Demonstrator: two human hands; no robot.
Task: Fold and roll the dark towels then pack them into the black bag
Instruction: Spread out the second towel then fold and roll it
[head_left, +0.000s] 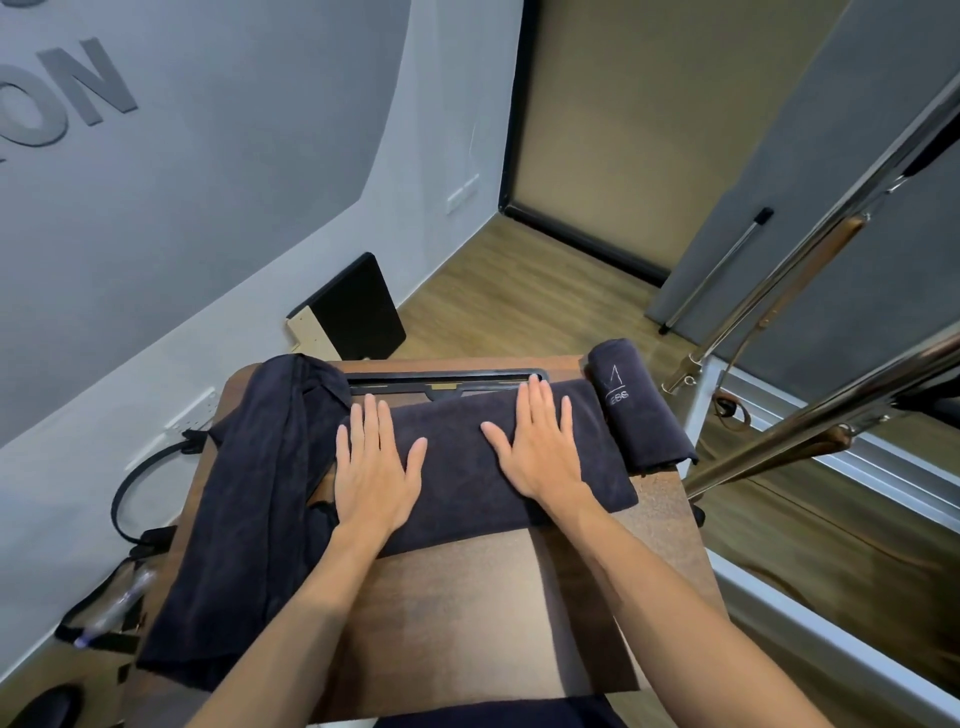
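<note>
A dark towel, folded into a long strip, lies across the brown wooden table. My left hand presses flat on its left part, fingers straight and spread. My right hand lies flat on its right part in the same way. A second dark towel lies loosely bunched along the table's left side and hangs over the edge. A rolled dark towel with a pale logo sits at the table's far right corner. I cannot tell where the black bag is.
A black slotted frame lies at the table's far edge. A black board leans on the wall behind. Black straps and a plastic bottle lie on the floor at left. Metal bars of exercise equipment stand at right.
</note>
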